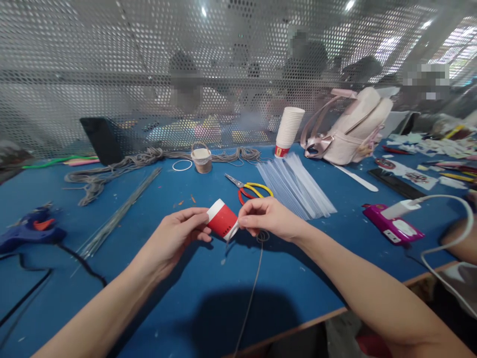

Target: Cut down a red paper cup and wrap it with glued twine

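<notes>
We hold a red paper cup (222,219) above the blue table (156,278): left hand (178,233) fingers pinch its base, right hand (265,217) fingers pinch grey cord (253,283) at its rim.

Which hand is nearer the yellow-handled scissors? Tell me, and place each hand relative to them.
Right. The right hand sits just in front of the scissors, nearly under their handles. The left hand, holding the red paper cup, is farther off to their left.
</notes>
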Action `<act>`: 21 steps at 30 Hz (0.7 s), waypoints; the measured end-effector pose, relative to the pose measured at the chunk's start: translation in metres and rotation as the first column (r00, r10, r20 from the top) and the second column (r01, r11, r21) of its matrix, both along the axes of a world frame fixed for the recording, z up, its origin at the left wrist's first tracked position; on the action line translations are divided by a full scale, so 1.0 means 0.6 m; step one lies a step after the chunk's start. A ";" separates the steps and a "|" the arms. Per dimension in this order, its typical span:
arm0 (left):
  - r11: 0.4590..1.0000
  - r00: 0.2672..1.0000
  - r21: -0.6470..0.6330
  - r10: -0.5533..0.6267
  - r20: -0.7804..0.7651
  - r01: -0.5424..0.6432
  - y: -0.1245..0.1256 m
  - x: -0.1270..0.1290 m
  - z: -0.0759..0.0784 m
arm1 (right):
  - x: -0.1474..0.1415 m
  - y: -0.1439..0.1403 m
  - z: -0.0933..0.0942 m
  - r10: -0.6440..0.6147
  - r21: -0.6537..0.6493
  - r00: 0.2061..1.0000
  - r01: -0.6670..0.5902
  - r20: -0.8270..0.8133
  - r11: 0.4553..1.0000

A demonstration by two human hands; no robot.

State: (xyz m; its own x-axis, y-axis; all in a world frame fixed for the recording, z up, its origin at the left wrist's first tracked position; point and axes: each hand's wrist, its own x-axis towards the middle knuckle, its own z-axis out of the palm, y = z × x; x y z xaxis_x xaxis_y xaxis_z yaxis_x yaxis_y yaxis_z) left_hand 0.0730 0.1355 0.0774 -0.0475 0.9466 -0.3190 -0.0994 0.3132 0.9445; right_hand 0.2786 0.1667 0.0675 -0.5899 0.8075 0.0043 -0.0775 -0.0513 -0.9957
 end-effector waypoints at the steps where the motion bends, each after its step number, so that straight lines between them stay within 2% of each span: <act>1: 1.000 1.000 -0.001 -0.008 -0.017 0.008 0.001 -0.001 -0.002 | -0.002 0.003 -0.003 -0.025 -0.024 1.000 0.025 0.010 0.999; 5: 0.999 0.994 0.009 -0.037 -0.099 0.038 0.003 -0.006 -0.009 | -0.005 0.010 -0.011 -0.057 -0.101 0.998 0.059 0.025 0.993; 10: 0.999 0.993 0.010 -0.038 -0.109 0.040 0.001 -0.004 -0.007 | -0.004 0.002 -0.010 0.053 -0.097 0.999 -0.052 0.004 0.994; 13: 0.999 0.994 -0.015 -0.044 -0.096 0.043 -0.004 0.001 -0.004 | -0.004 -0.003 -0.007 0.090 -0.048 0.996 -0.089 0.024 0.995; 18: 0.997 0.996 -0.032 -0.070 -0.057 0.068 -0.007 0.004 -0.004 | -0.003 -0.001 -0.003 -0.052 0.103 0.992 0.040 0.111 0.994; 21: 0.998 0.999 -0.054 -0.045 -0.012 0.044 -0.005 0.004 -0.004 | 0.002 0.000 0.000 -0.047 0.132 0.989 0.028 0.144 0.991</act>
